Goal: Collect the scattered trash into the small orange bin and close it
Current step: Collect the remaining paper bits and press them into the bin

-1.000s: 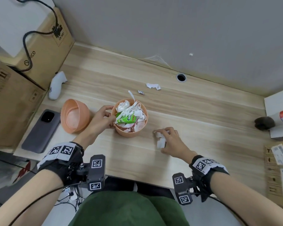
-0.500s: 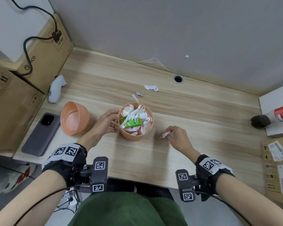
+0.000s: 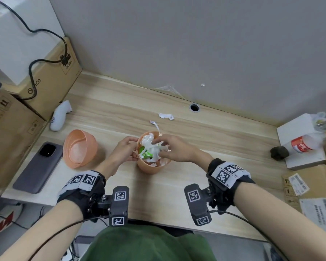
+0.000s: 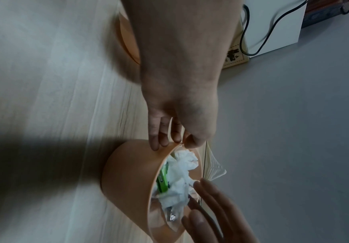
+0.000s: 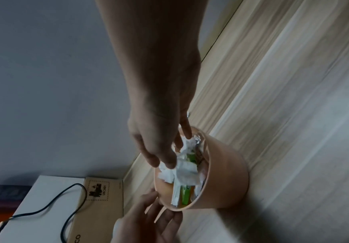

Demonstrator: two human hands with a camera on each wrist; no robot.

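- White tissue (image 3: 152, 147) is pressed down into the orange bin (image 3: 149, 167) by the loosely spread fingers (image 5: 165, 157) of the right hand (image 3: 174, 149), probably to make room.
- The bin's near rim is pinched by the left hand (image 3: 123, 149), apparently to steady it.
- Behind the bin, a paper scrap (image 3: 166, 116) and a foil bit (image 3: 153, 122) are left uncollected.
- Left of the bin, the lid (image 3: 79, 148) lies off.

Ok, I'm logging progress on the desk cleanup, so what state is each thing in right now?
Orange bin: upright, open, heaped with trash.
Lid: off, on the desk left of the bin.
Left hand: holds the bin's rim.
Right hand: fingers extended onto the tissue in the bin.
Paper scrap: on the desk.
Foil wrapper: on the desk.
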